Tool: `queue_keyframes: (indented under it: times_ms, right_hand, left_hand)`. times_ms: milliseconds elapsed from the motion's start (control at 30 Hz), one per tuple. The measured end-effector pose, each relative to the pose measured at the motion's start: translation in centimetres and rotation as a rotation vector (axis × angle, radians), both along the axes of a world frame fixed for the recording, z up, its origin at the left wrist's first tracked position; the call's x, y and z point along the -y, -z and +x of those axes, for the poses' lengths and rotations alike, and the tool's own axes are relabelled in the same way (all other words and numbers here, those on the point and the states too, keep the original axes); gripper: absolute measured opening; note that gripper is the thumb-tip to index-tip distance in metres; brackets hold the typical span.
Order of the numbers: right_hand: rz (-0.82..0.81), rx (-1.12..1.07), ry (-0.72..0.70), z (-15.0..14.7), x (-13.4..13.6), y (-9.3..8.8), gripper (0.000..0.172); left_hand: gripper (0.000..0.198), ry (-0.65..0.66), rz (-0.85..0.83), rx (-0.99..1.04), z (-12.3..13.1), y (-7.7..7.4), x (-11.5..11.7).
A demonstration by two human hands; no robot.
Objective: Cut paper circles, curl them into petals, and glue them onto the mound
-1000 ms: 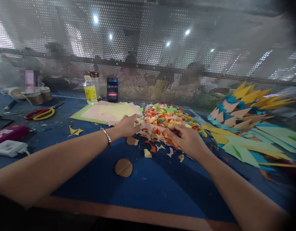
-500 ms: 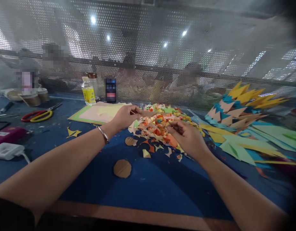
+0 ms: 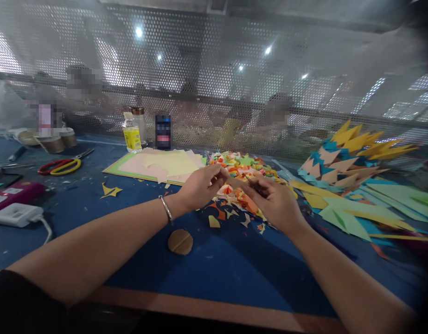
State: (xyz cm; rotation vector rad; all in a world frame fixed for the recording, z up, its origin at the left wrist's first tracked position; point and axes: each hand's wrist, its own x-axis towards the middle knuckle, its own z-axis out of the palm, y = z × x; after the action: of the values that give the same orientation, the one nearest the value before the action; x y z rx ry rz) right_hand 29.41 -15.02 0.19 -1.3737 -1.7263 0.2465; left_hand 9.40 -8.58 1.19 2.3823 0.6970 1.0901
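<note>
My left hand (image 3: 201,186) and my right hand (image 3: 273,202) meet above a heap of small coloured paper scraps (image 3: 246,174) on the blue table (image 3: 217,264). Both hands are closed in a pinch on a thin pale paper piece (image 3: 234,182) stretched between them. A silver bracelet (image 3: 166,209) sits on my left wrist. A round brown cardboard disc (image 3: 180,241) lies on the table below my left hand.
Pale paper sheets (image 3: 165,164) lie behind the hands. Folded pointed paper shapes (image 3: 353,185) pile up at the right. Scissors (image 3: 62,166), a yellow-labelled bottle (image 3: 132,134), a dark can (image 3: 162,131) and a white charger (image 3: 15,214) are at the left. A perforated screen (image 3: 214,93) backs the table.
Both hands lifted off the scrap heap and drew closer together, now pinching a thin paper piece between them. The view shifted slightly.
</note>
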Motion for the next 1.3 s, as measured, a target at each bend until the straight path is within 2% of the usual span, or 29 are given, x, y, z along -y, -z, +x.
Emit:
queue_keyframes:
  times_ms: [100, 233, 333, 367, 500, 600, 733, 867, 1067, 1300]
  right_hand:
    - [0.036, 0.011, 0.034, -0.1, 0.2, -0.2, 0.029]
    - [0.046, -0.002, 0.049, 0.0, 0.2, -0.3, 0.024]
    - [0.060, 0.006, 0.078, 0.4, 0.1, -0.2, 0.022]
    - [0.070, 0.014, 0.091, 0.5, 0.0, -0.1, 0.022]
    - [0.098, 0.027, 0.099, 0.8, -0.2, 0.0, 0.024]
    - [0.088, 0.007, 0.060, 0.6, -0.2, 0.0, 0.024]
    - [0.065, 0.000, 0.034, 0.0, 0.0, 0.0, 0.023]
    - [0.045, 0.002, 0.021, -0.3, 0.2, 0.0, 0.025]
    - [0.029, 0.042, 0.011, -0.9, 0.5, -0.3, 0.028]
    - [-0.011, 0.045, -0.018, -0.9, 0.4, -0.1, 0.028]
  left_hand:
    - [0.010, -0.054, -0.059, -0.013, 0.1, 0.3, -0.2]
    - [0.020, -0.136, -0.100, -0.134, -0.2, 1.0, -0.8]
    - [0.014, -0.118, -0.157, -0.178, -0.4, 1.3, -1.0]
    - [0.011, -0.103, -0.154, -0.170, -0.4, 1.2, -0.9]
    - [0.018, -0.094, -0.057, -0.119, -0.2, 0.4, -0.2]
    - [0.015, -0.026, -0.138, -0.069, 0.1, 0.0, 0.4]
    - [0.018, 0.007, -0.249, 0.051, 0.6, 0.3, 0.4]
    - [0.027, -0.053, -0.271, 0.099, 0.9, 0.6, 0.3]
    - [0.020, 0.002, -0.360, 0.139, 1.1, 0.4, 0.7]
    - [0.014, 0.012, -0.330, 0.198, 1.2, 0.9, 0.0]
